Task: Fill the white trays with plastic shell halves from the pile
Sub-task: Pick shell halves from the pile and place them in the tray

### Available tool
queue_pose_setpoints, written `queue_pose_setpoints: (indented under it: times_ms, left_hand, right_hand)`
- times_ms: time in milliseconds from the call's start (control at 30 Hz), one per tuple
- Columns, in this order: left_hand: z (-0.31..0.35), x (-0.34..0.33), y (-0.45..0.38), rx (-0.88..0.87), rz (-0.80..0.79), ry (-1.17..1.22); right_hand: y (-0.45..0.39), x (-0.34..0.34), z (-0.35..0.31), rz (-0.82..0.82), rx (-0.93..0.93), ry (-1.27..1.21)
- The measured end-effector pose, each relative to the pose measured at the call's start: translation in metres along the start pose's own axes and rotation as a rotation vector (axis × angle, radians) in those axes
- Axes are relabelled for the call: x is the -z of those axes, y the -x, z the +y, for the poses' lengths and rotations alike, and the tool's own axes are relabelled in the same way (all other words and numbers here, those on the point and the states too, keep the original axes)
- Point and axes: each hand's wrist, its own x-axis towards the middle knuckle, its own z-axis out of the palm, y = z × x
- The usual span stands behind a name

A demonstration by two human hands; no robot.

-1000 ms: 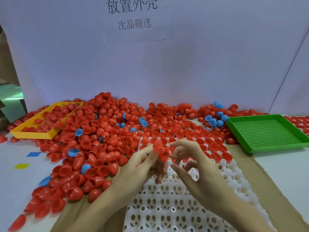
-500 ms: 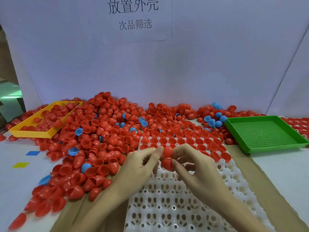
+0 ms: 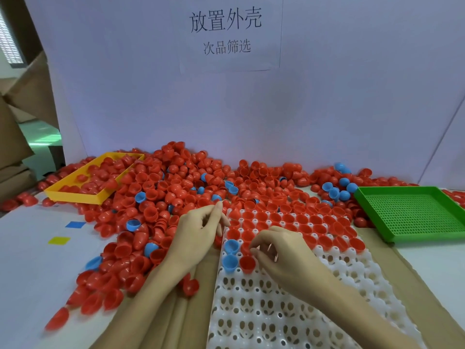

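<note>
The white tray (image 3: 271, 308) lies in front of me on brown cardboard. Red shell halves fill its far rows. Two blue shells (image 3: 231, 254) stand in cells at its left edge, and a red shell (image 3: 247, 264) stands beside the nearer one. My right hand (image 3: 281, 255) hovers over the tray just right of that red shell, its fingers loosely curled and nothing visible between them. My left hand (image 3: 198, 230) lies at the tray's far left corner with fingers stretched towards the pile of red and blue shells (image 3: 161, 197). I see nothing held in it.
A yellow tray (image 3: 75, 195) with red shells in it sits at the back left, half buried by the pile. A green perforated tray (image 3: 412, 215) sits at the right. A white backboard with a printed sign stands behind. Small blue and yellow squares mark the table at left.
Both hands held red shells together above the tray; now they have parted. The right hand has dropped to the tray beside a seated red shell. The left hand has moved left towards the pile.
</note>
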Motion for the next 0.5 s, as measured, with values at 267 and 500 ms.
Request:
queue_pose_setpoints:
  times_ms: [267, 500]
  left_hand:
    - [-0.002, -0.001, 0.006, -0.139, -0.062, -0.17]
    - [-0.005, -0.001, 0.01, -0.293, -0.057, -0.478]
  right_hand:
    - [0.012, 0.02, 0.014, 0.062, -0.036, -0.145]
    - [0.032, 0.051, 0.068, 0.224, -0.148, -0.346]
